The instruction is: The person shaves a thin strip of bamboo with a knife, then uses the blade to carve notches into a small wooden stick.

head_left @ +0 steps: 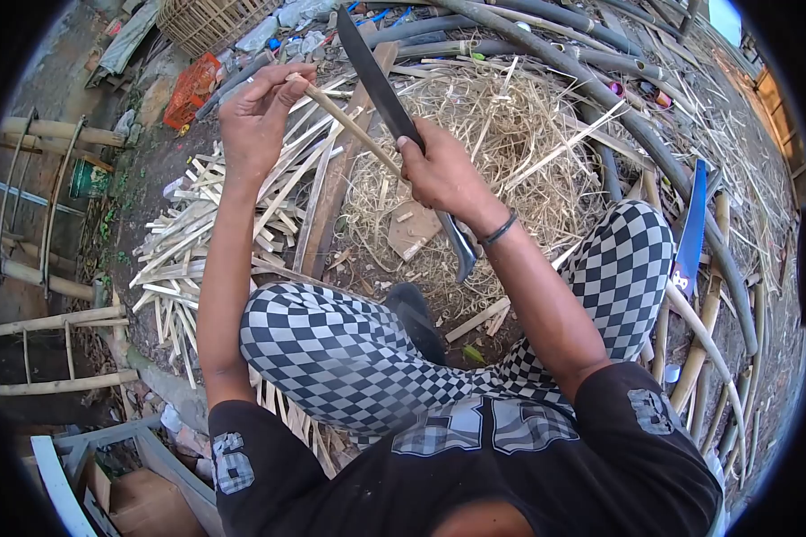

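My left hand (258,112) pinches the upper end of a thin bamboo stick (349,123) between thumb and fingers. The stick slants down to my right hand (448,170), its lower end meeting the fingers there. That hand is closed around a machete (376,80), whose dark blade points up and away while the curved butt of its handle sticks out below the fist. Beneath both hands lies a heap of curly bamboo shavings (475,134), with a small flat wooden block (415,229) at its near side. A long wooden plank (336,192) runs between the shavings and a pile of split bamboo strips (175,255).
A blue-bladed saw (690,228) leans at the right near my knee, among long bamboo poles (600,94). Far left are an orange crate (192,92) and a woven basket (210,22). Bamboo ladder-like frames (58,327) and a wooden frame (143,447) stand on the left.
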A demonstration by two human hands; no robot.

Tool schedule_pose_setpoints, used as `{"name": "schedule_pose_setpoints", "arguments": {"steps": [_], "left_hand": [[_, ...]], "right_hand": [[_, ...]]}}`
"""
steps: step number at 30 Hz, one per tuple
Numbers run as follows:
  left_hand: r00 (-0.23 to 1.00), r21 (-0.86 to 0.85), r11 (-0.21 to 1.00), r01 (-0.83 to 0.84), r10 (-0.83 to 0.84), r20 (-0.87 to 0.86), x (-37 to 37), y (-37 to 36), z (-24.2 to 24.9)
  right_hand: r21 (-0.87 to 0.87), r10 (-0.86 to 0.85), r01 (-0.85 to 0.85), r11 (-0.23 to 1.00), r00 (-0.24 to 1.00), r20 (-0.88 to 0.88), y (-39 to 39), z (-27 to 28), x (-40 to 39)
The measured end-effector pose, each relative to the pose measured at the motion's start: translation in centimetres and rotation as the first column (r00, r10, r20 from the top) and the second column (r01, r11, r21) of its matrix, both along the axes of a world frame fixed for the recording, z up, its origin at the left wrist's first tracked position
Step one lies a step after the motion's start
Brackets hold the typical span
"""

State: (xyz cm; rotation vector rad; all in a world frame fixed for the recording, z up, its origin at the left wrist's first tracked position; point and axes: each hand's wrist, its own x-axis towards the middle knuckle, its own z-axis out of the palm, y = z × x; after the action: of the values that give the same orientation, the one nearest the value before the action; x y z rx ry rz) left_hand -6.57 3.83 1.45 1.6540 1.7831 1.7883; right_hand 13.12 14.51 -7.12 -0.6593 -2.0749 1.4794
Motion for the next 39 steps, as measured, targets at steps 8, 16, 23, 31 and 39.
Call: {"name": "schedule_pose_setpoints", "arguments": {"steps": [8, 16, 23, 31, 39], "left_hand": [[0.993, 0.065, 0.997, -0.042, 0.049, -0.107, 2.4, 0.6, 0.6], [0.975, 0.051, 0.996, -0.067, 0.076, -0.207, 4.5, 0.8, 1.0], [0.962, 0.092, 0.966, -0.241, 0.250, -0.109, 1.7, -0.2, 0.0], [0.932, 0.111, 0.929, -0.352, 0.359, -0.052, -1.5, -3.6, -0.6], [0.872, 0.031, 0.882, -0.470, 0.469, -0.138, -0.5, -6.2, -0.7]], "right_hand": [[0.171, -0.057, 0.062, 0.983, 0.998, -0.030, -2.3, 4.9, 1.3], [0.220, -0.069, 0.073, 0.973, 0.997, -0.024, -3.8, 6.3, 1.3], [0.165, 0.036, -0.037, 0.986, 0.999, 0.010, -5.1, 2.7, -0.3], [0.107, 0.141, -0.151, 0.983, 0.986, 0.093, -7.5, 0.4, -1.7], [0.175, 0.145, -0.151, 0.973, 0.988, 0.046, -6.2, 0.0, -2.8]]}}
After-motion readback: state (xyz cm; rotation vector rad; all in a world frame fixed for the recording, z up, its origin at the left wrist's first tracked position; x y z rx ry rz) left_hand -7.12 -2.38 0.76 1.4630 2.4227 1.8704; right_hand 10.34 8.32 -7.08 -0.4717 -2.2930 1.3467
